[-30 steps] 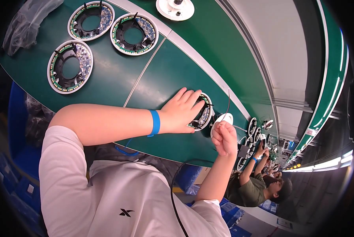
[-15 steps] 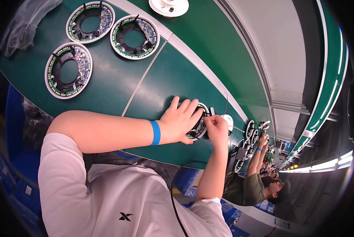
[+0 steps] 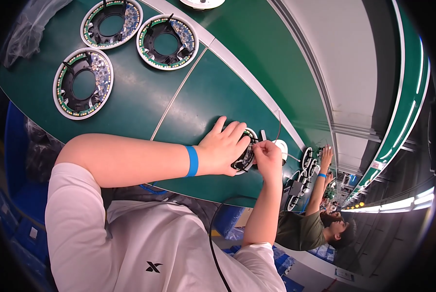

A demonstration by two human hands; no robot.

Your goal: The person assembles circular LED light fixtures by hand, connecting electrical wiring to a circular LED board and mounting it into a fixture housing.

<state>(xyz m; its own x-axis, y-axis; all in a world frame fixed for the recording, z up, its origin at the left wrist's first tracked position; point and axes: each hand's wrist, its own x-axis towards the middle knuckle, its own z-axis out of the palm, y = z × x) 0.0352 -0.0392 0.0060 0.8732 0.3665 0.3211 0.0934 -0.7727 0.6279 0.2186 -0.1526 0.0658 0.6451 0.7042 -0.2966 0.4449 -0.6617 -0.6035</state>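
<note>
Bench: the green work surface (image 3: 213, 92) ran away to the right.
Spare rings: three ring-shaped light boards (image 3: 83, 82) lay well apart from the hands.
Left hand (image 3: 222, 148): lay flat, fingers spread, pressing on the ring assembly (image 3: 247, 155) near the bench's front edge.
Right hand (image 3: 268, 156): fingers curled shut, pinching at that assembly's right rim; what they gripped could not be told.
White cap (image 3: 281, 145): just behind the right hand.

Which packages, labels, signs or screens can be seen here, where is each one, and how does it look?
Plastic bag: top left corner of the green table, clear, crumpled.
Label: lower right, on a pale wall near the co-worker, small dark rectangle; too small to tell more.
Logo: on the white shirt, small, black.
No screens show.
</note>
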